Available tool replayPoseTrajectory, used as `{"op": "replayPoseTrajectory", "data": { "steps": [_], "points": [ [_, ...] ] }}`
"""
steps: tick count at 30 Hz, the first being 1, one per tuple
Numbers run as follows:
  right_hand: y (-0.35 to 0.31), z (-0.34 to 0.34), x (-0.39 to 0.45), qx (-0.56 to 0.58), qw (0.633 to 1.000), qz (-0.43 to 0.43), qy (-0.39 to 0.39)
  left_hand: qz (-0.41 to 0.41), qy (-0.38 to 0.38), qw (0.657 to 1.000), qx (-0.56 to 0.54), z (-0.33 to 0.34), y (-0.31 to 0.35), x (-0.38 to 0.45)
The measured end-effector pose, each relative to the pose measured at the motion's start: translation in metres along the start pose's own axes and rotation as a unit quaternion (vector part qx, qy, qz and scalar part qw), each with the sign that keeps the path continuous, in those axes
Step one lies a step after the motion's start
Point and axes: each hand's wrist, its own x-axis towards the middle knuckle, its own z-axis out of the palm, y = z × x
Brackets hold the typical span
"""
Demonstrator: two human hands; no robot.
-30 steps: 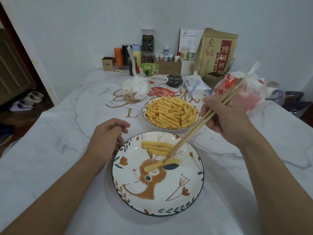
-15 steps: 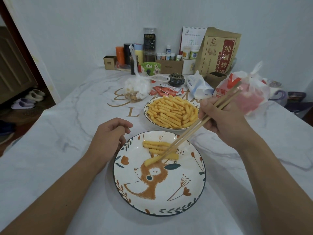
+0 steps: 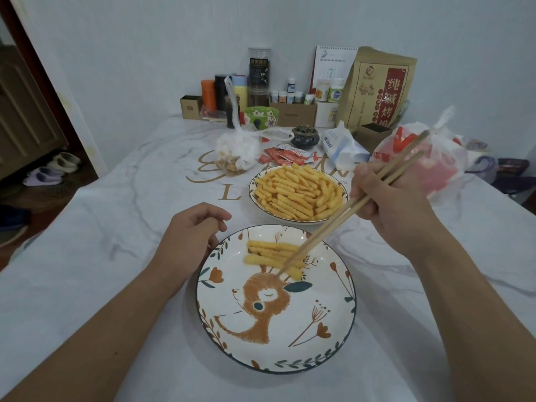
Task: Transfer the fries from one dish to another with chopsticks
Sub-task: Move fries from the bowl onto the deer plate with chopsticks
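fry (image 3: 275,263) now released beside pile, right hand (image 3: 388,204) grip closed on chopsticks (image 3: 352,204); left hand (image 3: 191,230) loosely curled, empty

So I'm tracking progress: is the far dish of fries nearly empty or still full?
Still full: the far dish is heaped with fries, while only a few fries lie on the deer plate.

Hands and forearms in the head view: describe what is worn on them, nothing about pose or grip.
Both the left hand and the right hand are bare: no gloves, rings, watch or bracelet show. Both forearms are uncovered right to the bottom edge of the picture, so no sleeve or cuff is in view. No markings or bandages can be seen.
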Motion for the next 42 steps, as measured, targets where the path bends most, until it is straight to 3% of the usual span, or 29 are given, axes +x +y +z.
{"op": "replayPoseTrajectory", "data": {
  "steps": [6,10,13,16,27,32,35,42],
  "points": [
    [0.003,-0.001,0.001,-0.015,1.000,0.013,0.011,0.000,-0.001,1.000,-0.005,0.000,0.000,0.001],
    [-0.001,-0.005,0.004,0.069,0.991,-0.013,0.117,-0.001,-0.002,1.000,-0.005,0.000,-0.001,0.001],
    [0.000,-0.005,0.003,-0.028,0.976,-0.065,0.208,0.000,-0.001,1.000,-0.006,0.000,-0.001,0.001],
    [0.001,-0.002,0.000,-0.049,0.963,-0.092,0.250,0.002,0.002,1.000,-0.008,0.000,-0.001,0.001],
    [0.010,0.003,0.001,-0.139,0.963,-0.076,0.218,0.000,0.008,1.000,-0.007,0.000,-0.001,0.001],
    [-0.002,0.002,0.001,-0.034,0.961,-0.094,0.256,0.006,0.020,1.000,-0.010,-0.001,0.000,0.001],
    [-0.008,0.003,0.001,0.009,0.976,-0.048,0.211,0.009,0.026,1.000,-0.011,-0.001,0.000,0.000],
    [-0.001,0.009,-0.001,-0.083,0.985,-0.014,0.150,0.007,0.023,1.000,-0.014,-0.001,-0.001,0.000]
  ]
}}
